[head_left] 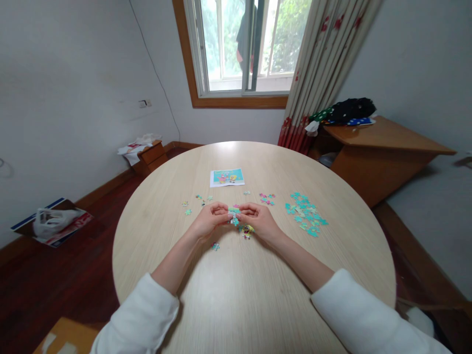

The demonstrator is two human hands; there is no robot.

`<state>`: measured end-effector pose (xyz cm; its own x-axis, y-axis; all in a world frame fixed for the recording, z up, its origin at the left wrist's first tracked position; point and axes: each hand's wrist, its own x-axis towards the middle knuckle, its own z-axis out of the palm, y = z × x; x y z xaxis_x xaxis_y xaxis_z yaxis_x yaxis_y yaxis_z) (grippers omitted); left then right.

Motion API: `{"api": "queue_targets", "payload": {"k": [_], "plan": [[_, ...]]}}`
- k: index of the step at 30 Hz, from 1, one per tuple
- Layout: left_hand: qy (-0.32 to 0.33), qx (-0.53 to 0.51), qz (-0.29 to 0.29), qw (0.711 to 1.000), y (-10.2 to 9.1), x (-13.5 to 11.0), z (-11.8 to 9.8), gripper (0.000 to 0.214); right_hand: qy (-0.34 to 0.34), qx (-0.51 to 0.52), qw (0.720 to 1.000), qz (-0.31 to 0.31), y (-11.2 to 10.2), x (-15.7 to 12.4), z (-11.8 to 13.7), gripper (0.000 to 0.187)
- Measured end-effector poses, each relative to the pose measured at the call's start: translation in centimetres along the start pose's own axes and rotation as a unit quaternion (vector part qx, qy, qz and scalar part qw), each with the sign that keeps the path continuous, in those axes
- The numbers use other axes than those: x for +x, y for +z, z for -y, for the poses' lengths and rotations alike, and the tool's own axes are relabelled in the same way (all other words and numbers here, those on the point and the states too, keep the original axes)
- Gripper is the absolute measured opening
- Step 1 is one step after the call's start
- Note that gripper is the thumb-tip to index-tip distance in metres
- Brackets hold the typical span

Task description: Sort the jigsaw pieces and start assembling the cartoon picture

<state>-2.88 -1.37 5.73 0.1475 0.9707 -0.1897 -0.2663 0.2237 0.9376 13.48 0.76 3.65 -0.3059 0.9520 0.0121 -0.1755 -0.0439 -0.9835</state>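
My left hand (213, 218) and my right hand (256, 219) meet near the middle of the round table. Between their fingertips they pinch a few teal and green jigsaw puzzle pieces (234, 211); how these fit together is too small to tell. Just below my right hand lies a joined yellow and dark cluster of puzzle pieces (247, 231). One loose puzzle piece (216, 246) rests below my left hand. Beyond both hands is a picture card (227, 177) showing a pink and a yellow cartoon figure on teal.
The round table (236, 295) bears a spread of teal pieces (306, 214) at right and pink ones (267, 198) nearer the middle. Several loose pieces (188, 212) lie at left. A wooden desk (387, 135) with cloths stands behind right, beside a curtain (332, 54).
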Motion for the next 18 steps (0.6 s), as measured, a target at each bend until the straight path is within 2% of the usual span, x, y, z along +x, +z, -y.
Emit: {"api": "queue_targets", "payload": {"k": [8, 18], "plan": [[-0.004, 0.004, 0.010, 1.000, -0.02, 0.21, 0.51, 0.044, -0.026, -0.029, 0.999, 0.013, 0.00, -0.20, 0.18, 0.041], [-0.006, 0.033, -0.013, 0.999, 0.04, 0.05, 0.26, 0.045, -0.033, -0.050, 0.998, 0.024, -0.20, -0.27, -0.07, 0.040]]}}
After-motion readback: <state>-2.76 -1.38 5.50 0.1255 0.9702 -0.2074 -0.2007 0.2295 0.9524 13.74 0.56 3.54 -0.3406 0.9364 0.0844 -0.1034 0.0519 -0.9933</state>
